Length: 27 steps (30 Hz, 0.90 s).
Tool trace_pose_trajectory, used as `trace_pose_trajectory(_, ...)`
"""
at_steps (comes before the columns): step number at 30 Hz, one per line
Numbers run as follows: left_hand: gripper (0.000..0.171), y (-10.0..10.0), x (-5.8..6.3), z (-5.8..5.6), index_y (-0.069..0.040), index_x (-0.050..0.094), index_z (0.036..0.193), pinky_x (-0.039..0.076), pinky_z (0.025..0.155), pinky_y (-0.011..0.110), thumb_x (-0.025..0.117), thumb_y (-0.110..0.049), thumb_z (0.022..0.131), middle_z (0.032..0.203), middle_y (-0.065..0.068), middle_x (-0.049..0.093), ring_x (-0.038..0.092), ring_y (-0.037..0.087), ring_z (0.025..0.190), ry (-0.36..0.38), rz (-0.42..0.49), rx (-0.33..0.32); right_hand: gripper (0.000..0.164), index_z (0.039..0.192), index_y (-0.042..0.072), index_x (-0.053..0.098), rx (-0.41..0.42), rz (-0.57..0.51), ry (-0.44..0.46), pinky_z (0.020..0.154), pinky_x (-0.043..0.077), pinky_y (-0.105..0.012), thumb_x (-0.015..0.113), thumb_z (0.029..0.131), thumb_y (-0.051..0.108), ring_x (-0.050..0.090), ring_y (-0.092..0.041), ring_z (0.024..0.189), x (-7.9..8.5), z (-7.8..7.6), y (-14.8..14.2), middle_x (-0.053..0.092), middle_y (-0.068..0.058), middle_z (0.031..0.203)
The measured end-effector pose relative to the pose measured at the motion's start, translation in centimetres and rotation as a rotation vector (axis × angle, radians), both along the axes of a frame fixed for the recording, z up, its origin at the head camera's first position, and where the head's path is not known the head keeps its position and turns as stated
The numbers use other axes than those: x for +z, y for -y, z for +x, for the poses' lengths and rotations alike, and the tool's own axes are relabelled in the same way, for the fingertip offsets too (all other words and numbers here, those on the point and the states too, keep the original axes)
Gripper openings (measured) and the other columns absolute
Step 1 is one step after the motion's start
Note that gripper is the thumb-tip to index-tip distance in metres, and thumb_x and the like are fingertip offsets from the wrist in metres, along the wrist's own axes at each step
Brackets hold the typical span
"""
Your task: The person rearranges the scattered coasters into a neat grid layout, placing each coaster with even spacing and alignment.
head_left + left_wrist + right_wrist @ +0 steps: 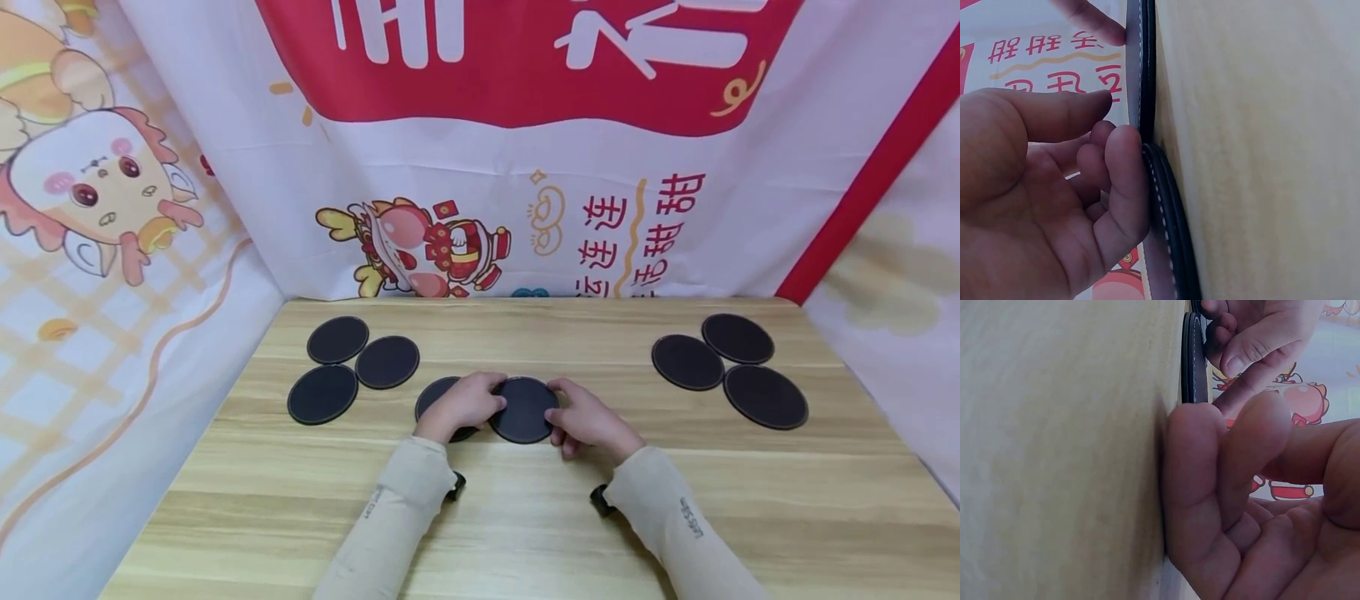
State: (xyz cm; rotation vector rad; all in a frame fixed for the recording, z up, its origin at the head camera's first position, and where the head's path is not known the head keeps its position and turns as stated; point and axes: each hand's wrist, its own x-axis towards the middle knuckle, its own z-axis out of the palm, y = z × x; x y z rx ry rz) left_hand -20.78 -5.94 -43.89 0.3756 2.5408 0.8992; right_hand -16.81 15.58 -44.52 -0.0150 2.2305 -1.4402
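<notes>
Between left hand (pixel 468 402) and right hand (pixel 589 420) lies a disc (pixel 524 410), seemingly held.

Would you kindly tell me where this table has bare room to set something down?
The table is bare between the sleeves, and between the right hand and the right trio of black discs. It is crowded mid-table, where the left hand and right hand flank the central disc beside another disc, and at the left trio.
</notes>
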Motion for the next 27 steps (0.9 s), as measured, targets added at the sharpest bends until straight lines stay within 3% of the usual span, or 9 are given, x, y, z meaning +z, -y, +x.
trace_pose_trajectory(9, 0.047, 0.07, 0.45, 0.5, -0.021, 0.053, 0.149, 0.051, 0.061, 0.032, 0.059, -0.016, 0.103, 0.134, 0.011, 0.058, 0.057, 0.019, 0.053, 0.05, 0.018, 0.002, 0.056, 0.155, 0.005, 0.03, 0.009, 0.009, 0.004, 0.045, 0.052, -0.031, 0.052, 0.103, 0.005, 0.054, -0.017, 0.043, -0.14, -0.01, 0.03, 0.064, -0.017, 0.07)
trace_pose_trajectory(27, 0.046, 0.06, 0.21, 0.23, -0.02, 0.05, 0.151, 0.05, 0.066, 0.034, 0.055, -0.024, 0.105, 0.137, 0.01, 0.056, 0.06, 0.02, 0.057, 0.039, -0.004, -0.025, 0.058, 0.156, 0.001, 0.025, 0.018, 0.044, 0.0, 0.046, 0.052, -0.031, 0.051, 0.105, 0.008, 0.055, -0.017, 0.044, 0.07, -0.24, -0.02, 0.065, -0.015, 0.072)
